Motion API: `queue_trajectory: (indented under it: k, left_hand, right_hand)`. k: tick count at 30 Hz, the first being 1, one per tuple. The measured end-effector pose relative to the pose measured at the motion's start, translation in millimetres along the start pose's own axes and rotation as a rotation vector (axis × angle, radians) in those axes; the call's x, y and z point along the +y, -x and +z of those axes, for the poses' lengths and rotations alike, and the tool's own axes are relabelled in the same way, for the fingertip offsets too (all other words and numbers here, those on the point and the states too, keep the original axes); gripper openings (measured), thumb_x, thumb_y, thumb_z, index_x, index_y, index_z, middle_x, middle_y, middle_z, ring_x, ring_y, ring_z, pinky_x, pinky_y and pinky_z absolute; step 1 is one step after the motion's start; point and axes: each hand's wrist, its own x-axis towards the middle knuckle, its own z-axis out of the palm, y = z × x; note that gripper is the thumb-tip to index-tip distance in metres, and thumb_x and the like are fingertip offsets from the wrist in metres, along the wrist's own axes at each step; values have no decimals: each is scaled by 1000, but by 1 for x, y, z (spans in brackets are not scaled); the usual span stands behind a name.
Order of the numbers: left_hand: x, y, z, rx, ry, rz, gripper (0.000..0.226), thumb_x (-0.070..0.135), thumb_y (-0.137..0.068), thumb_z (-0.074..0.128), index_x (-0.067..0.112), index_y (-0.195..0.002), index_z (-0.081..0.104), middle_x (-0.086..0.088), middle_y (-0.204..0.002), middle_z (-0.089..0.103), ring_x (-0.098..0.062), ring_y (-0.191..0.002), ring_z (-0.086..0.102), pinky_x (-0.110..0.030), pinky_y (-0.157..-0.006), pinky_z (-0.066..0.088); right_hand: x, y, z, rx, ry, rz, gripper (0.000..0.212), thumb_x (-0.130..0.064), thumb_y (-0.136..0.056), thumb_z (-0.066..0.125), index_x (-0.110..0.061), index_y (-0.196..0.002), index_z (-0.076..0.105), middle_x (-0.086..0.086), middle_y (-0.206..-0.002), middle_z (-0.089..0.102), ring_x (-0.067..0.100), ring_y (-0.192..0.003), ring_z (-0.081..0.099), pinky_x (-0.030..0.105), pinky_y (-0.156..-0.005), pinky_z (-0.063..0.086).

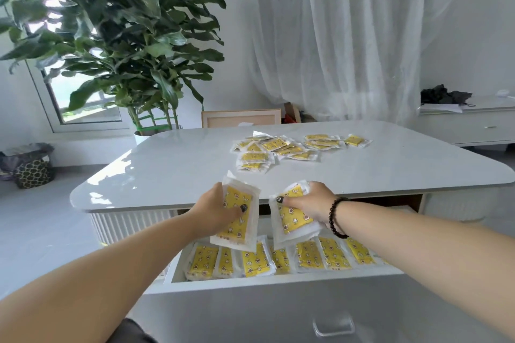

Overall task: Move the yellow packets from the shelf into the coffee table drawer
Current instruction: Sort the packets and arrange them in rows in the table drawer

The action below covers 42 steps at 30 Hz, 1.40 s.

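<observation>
Left hand: the left hand [216,207] grips a stack of packets [237,216] by its left edge, thumb across the yellow front, held above the left part of the open drawer
Right hand: the right hand [309,203] grips a second stack [292,217], thumb pressed on its upper left corner, tilted, over the middle of the drawer; a dark bead bracelet [335,217] sits on the wrist
Drawer: the coffee table drawer [278,282] is pulled out toward the near side, with a handle [333,326] on its front
Packets in drawer: a row of yellow packets [278,257] runs left to right along its near side, overlapping one another
Packets on table: a loose spread of yellow packets [289,147] lies on the far right part of the white table top [167,167], well apart from both hands
Surroundings: a large leafy plant [119,36] stands behind the table at far left, a white curtain [348,36] at far right
</observation>
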Motion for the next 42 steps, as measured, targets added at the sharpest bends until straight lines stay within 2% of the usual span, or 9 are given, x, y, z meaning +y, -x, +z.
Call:
queue_trajectory:
  k: [4,8,13,15,18,24,29,38,42]
  left_hand:
    - [-6,10,11,-49,-23,-35,29,29,-89,61,19,-113,47,-2,-103,64,-19,-89,67,-39,-77,60]
    - [-25,14,30,-20,43,-85,28,28,-92,60,22,-116,48,2,-99,66,-14,-84,67,-29,-67,59]
    - [-41,2,50,-40,92,-174,29,28,-93,59,23,-118,47,5,-101,64,-13,-88,66,-26,-67,56]
    - [-46,-6,58,-44,108,-203,29,27,-92,59,24,-120,47,5,-103,65,-14,-91,66,-30,-73,58]
    - [-51,-17,70,-51,133,-236,26,27,-93,58,23,-117,48,4,-102,65,-14,-89,66,-31,-74,59]
    - [-68,-33,89,-136,142,-292,33,32,-91,59,25,-120,47,1,-99,67,-18,-82,66,-29,-67,57]
    - [-77,-38,93,-161,214,-331,24,29,-90,63,29,-112,53,-3,-101,72,-25,-93,70,-47,-84,57]
    - [-77,-36,93,-173,225,-322,28,34,-87,66,28,-112,55,-1,-100,73,-24,-91,71,-48,-83,58]
    - [-77,-35,92,-195,160,-297,45,43,-79,66,28,-119,52,2,-103,71,-20,-88,71,-45,-79,59]
  right_hand:
    - [20,-1,6,-69,62,67,72,-46,-73,76,-5,-126,51,4,-102,62,17,-88,60,29,-75,52]
    - [41,-10,16,-101,155,144,74,-50,-71,76,-7,-125,50,5,-102,62,19,-92,61,34,-85,54]
    - [63,-32,35,-116,174,205,69,-50,-80,68,-11,-131,45,7,-97,60,19,-83,57,27,-69,46]
    - [73,-44,44,-101,183,218,34,-48,-85,63,-20,-98,50,2,-73,52,15,-62,50,24,-54,38]
    - [84,-58,58,-103,180,234,45,-46,-89,59,-21,-66,28,-2,-61,40,12,-51,39,23,-45,28]
    - [105,-81,72,-148,239,204,35,-48,-88,60,-14,-86,51,-3,-63,41,13,-54,40,22,-46,32]
    - [116,-89,82,-150,290,200,39,-46,-89,58,-7,-96,61,0,-64,50,18,-54,46,22,-47,37]
    - [112,-80,82,-173,536,180,63,-55,-91,43,-5,-128,36,13,-113,57,24,-76,58,26,-47,36]
    - [114,-77,80,-150,613,195,59,-57,-91,40,-8,-123,36,11,-111,56,22,-71,58,27,-47,37]
